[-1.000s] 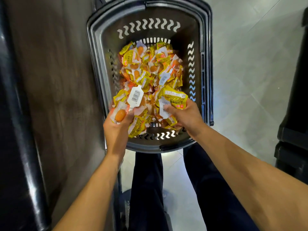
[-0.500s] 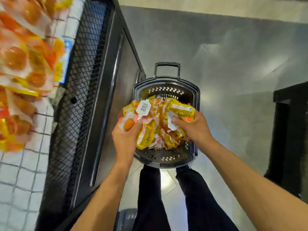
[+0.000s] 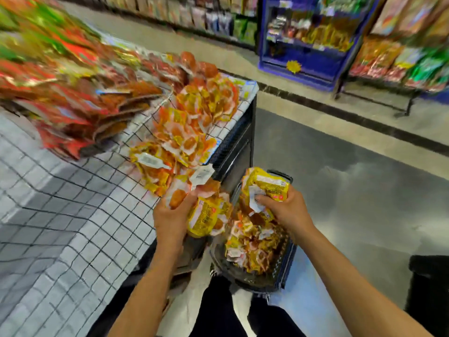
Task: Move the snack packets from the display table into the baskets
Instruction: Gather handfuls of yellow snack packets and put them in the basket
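In left hand (image 3: 170, 221) and right hand (image 3: 289, 211), gripped fistfuls of snack packets (image 3: 206, 216), at the basket (image 3: 288, 254). Best dropped low and centred, clear of the rim.

A shop; shelves (image 3: 303, 42) packed with bagged goods line the aisle; a display table (image 3: 60, 239) is heaped with snack packets (image 3: 189, 137); a shopping basket (image 3: 252, 284) sits on the floor (image 3: 352, 190).

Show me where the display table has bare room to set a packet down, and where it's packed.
Free: the checked cloth of the table, between the red packets farther off and the left hand at its right. Crowded: the yellow packets fill the far corner, and the basket is heaped.
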